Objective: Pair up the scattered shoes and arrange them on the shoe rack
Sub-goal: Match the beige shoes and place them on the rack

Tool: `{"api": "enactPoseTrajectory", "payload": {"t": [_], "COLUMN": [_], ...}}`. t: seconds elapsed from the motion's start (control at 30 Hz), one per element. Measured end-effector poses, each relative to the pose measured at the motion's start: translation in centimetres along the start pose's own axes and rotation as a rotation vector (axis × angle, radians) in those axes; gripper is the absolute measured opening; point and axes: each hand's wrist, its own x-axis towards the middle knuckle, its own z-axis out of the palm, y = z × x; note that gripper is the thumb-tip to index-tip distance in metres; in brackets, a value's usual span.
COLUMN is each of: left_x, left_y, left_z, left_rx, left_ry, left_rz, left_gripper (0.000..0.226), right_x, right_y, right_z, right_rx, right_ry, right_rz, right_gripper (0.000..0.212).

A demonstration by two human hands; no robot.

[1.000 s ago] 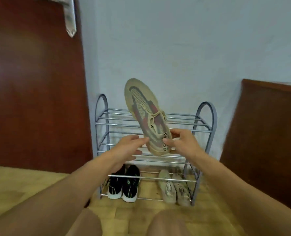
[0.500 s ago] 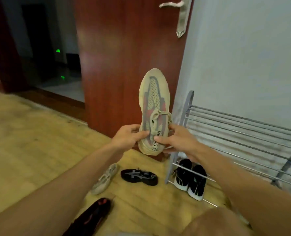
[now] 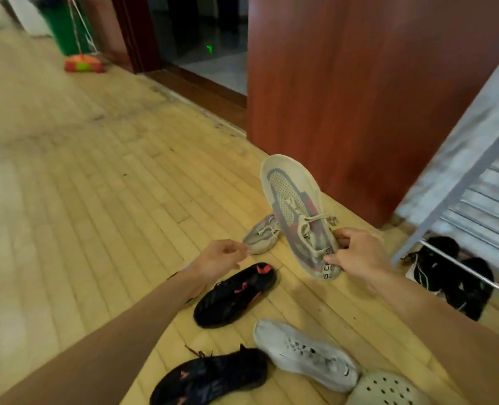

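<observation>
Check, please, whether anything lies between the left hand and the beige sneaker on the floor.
Nothing visible does. The left hand is nearly at the heel of the floor sneaker; the black shoe lies nearer the person, aside. The right hand holds the matching sneaker.

Beige sneakers (image 3: 298,217) (image 3: 261,235): I count two
Black-and-pink sneakers (image 3: 236,293) (image 3: 210,375): two
White sneaker (image 3: 306,353): one
Clog (image 3: 385,390): one
Black shoes (image 3: 441,258) (image 3: 473,287) on rack (image 3: 453,194): two

Shoes scattered on the floor, one lifted.
Beige sneaker (image 3: 299,217) hangs toe-up in the right hand (image 3: 356,258); its mate (image 3: 261,235) lies at its 8 o'clock, black-pink shoes (image 3: 235,295) at 6, white sneaker (image 3: 306,355) at 5, shoe rack (image 3: 447,200) at 3.
</observation>
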Motion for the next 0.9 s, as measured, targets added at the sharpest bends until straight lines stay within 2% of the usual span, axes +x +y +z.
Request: {"api": "enactPoseTrajectory", "payload": {"t": [0.23, 0.3, 0.43, 0.6, 0.73, 0.9], "left_x": [6.2, 9.0, 15.4, 22.1, 26.5, 30.5], "left_y": [-1.8, -1.6, -3.4, -7.0, -9.8, -11.8], "left_z": [2.2, 3.1, 5.3, 8.0, 9.9, 11.1], "left_rx": [0.071, 0.077, 0.039, 0.067, -0.112, -0.449], "left_ry": [0.033, 0.037, 0.071, 0.186, 0.295, 0.432], "left_rz": [-0.164, -0.192, -0.282, -0.474, -0.600, -0.669], "left_gripper": [0.038, 0.038, 0.051, 0.066, 0.057, 0.042], "right_x": [4.7, 6.1, 8.9, 12.5, 14.9, 16.5], "right_y": [5.5, 7.1, 10.2, 14.4, 16.6, 19.1], "right_z": [1.6, 2.1, 3.1, 4.9, 6.8, 8.6], "right_rx": [0.176, 0.204, 0.245, 0.278, 0.299, 0.246], "right_ry": [-0.034, -0.020, -0.005, -0.056, -0.086, -0.184], "right_rz": [0.160, 0.212, 0.310, 0.408, 0.442, 0.428], "right_gripper": [0.033, 0.020, 0.036, 0.026, 0.029, 0.012]}}
